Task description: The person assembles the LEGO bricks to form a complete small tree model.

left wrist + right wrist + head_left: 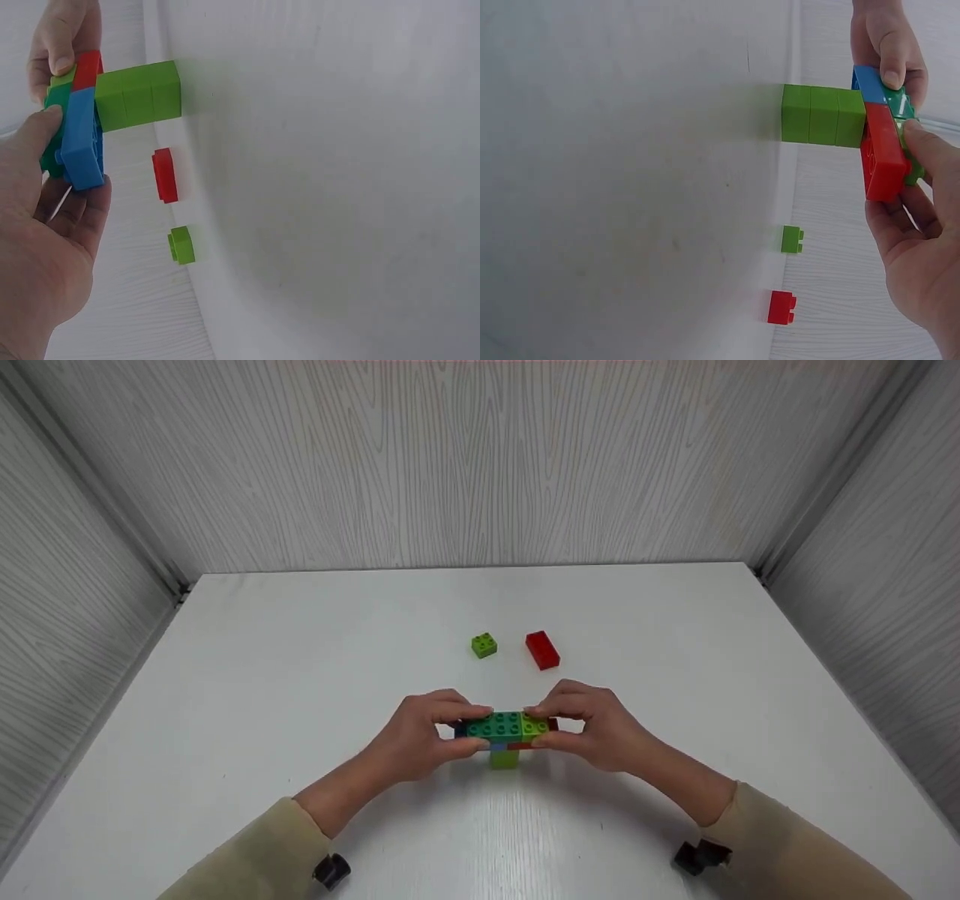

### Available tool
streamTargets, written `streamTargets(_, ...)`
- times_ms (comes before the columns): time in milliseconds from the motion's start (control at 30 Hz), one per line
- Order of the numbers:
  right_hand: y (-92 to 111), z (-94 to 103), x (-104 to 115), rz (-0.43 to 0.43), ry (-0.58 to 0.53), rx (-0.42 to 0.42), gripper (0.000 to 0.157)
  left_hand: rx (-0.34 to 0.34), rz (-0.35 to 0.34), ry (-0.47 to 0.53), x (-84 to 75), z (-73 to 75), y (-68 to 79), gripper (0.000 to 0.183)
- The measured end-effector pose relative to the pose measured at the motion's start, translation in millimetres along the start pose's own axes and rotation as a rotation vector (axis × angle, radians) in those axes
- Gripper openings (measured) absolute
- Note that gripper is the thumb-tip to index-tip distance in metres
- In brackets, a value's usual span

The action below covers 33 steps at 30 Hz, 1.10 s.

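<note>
A T-shaped stack of toy building bricks stands on the table, with a column of several light green bricks [823,115] as its stem. Across its top lie a blue brick [81,139] and a red brick [883,154], end to end. Above these sit a dark green brick [495,726] and a smaller light green brick [533,726]. My left hand [420,735] pinches the dark green brick between thumb and fingers, its fingertips near the blue brick's end. At the other end, my right hand [600,727] pinches the smaller light green brick, with fingers beside the red one.
Beyond the stack, a loose light green brick [484,645] and a loose red brick [542,650] lie on the white table [300,660]. Pale wood-grain panels [480,465] rise behind the table and along both sides.
</note>
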State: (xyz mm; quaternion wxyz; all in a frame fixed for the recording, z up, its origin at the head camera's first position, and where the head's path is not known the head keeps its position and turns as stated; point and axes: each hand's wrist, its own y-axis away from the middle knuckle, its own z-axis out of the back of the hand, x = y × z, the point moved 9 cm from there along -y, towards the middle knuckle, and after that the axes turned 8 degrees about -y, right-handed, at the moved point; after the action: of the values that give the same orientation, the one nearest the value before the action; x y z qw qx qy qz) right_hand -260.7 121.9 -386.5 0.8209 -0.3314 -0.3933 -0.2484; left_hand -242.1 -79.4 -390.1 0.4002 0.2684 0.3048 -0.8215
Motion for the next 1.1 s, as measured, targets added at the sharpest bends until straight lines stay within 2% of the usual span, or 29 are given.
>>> streamTargets(167, 0.0, 0.7, -2.3, -0.012, -0.038, -0.002, 0.038, -0.029, -0.014, 0.003, 0.6, 0.5, 2.1, 0.044)
streamTargets(467, 0.3, -1.3, -2.5, -0.029, -0.022, 0.006, 0.036, -0.033, 0.055, 0.030, 7.5, 1.2, 3.6, 0.045)
streamTargets(767, -0.5, -1.1, -3.4, -0.049, -0.054, 0.018, 0.039, -0.044, 0.055, 0.035, 9.0, 2.2, 4.2, 0.040)
streamTargets(900, -0.1, 6.0, -5.7, -0.073, -0.068, 0.007, 0.041, -0.039, 0.056, 0.037, 7.8, 2.5, 3.6, 0.040)
streamTargets(1100, -3.4, 28.5, -8.0, -0.114, -0.112, -0.078, 0.037, -0.031, 0.071, 0.037, 4.9, 2.7, 3.1, 0.041)
